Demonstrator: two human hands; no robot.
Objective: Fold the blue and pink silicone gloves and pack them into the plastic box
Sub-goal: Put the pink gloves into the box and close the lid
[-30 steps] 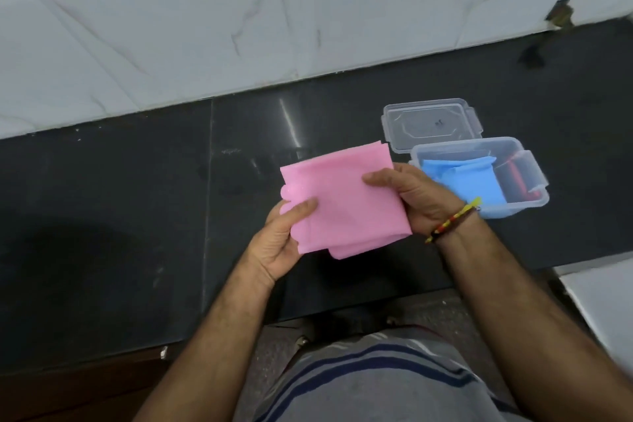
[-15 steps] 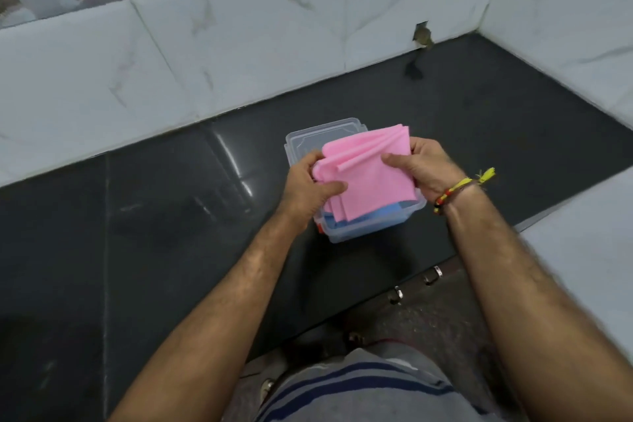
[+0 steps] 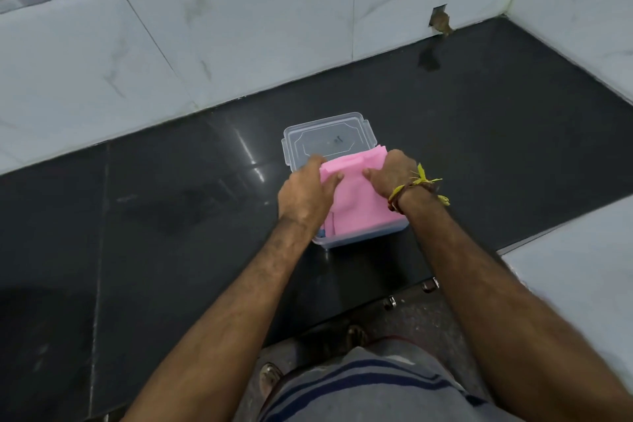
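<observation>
The folded pink glove (image 3: pixel 356 195) lies in the clear plastic box (image 3: pixel 363 238) on the dark counter. My left hand (image 3: pixel 305 195) grips its left edge and my right hand (image 3: pixel 392 173) grips its right edge, both pressing it down into the box. A sliver of the blue glove (image 3: pixel 322 232) shows under the pink one at the box's near left corner; the rest of it is hidden. The clear lid (image 3: pixel 329 142) lies flat just behind the box.
The black stone counter (image 3: pixel 171 199) runs left and right of the box. White marble tiles (image 3: pixel 239 27) form the back wall, and a side wall (image 3: pixel 582 10) closes the right. A white slab (image 3: pixel 575 284) lies at the near right.
Both hands carried the pink glove rightwards from in front of me to the box, then lowered it from above the rim down onto the blue glove.
</observation>
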